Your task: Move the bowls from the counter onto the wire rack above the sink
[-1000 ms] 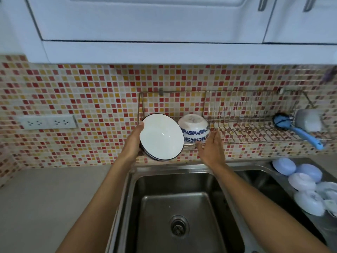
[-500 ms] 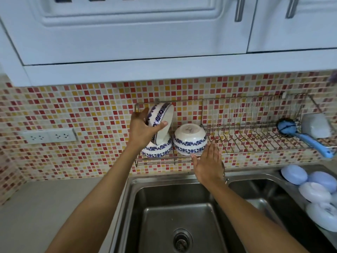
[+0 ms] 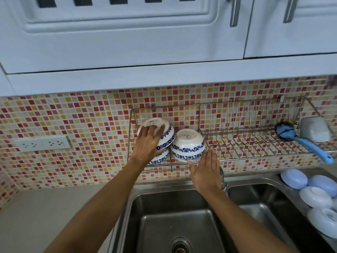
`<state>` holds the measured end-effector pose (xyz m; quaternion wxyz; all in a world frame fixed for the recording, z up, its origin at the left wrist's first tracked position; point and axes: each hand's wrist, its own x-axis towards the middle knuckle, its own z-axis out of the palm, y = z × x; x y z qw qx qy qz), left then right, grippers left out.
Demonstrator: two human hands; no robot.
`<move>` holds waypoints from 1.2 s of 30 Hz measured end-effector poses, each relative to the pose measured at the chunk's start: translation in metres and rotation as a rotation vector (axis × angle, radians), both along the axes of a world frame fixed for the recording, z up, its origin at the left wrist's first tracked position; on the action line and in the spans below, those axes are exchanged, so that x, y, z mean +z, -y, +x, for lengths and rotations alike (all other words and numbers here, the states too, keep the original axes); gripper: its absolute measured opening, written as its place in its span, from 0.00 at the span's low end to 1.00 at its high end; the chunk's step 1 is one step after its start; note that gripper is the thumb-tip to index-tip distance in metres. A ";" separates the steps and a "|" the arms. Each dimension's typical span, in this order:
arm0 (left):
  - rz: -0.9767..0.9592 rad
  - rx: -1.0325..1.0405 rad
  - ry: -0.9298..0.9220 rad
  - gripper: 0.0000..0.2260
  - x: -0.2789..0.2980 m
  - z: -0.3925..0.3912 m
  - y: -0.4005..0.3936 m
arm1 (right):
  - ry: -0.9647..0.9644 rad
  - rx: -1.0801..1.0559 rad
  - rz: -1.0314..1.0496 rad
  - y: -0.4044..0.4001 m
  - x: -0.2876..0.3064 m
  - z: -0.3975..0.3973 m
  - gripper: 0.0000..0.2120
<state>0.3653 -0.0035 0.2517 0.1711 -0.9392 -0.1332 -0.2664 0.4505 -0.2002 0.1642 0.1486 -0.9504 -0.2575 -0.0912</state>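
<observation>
The left hand (image 3: 148, 143) lies spread on a glossy round ceramic bowl (image 3: 164, 134) — upside down on the thin wire rack (image 3: 255, 143); the right hand (image 3: 206, 170) is flat, fingers together, holding nothing.

Head-worn view, down toward sink (image 3: 175, 212)

Bowls on rack: white w/ dark-blue floral bands — top-left bowl (image 3: 165, 134), bowl under it (image 3: 160, 157), right stack (image 3: 188, 145). Wire rack (image 3: 255, 143) silver metal. Backsplash (image 3: 87, 128) mosaic: red, orange, yellow, cream sq. tiles. Cabinets (image 3: 127, 42) pale blue-white. Brush (image 3: 306, 143) bright blue, dark head. Lids (image 3: 310, 189) by sink pale blue & white. Sink (image 3: 182, 216) grey steel.
</observation>
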 end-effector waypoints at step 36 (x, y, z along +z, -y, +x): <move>-0.552 -0.063 0.142 0.34 -0.056 -0.008 -0.033 | 0.032 0.144 0.069 -0.005 0.018 0.009 0.34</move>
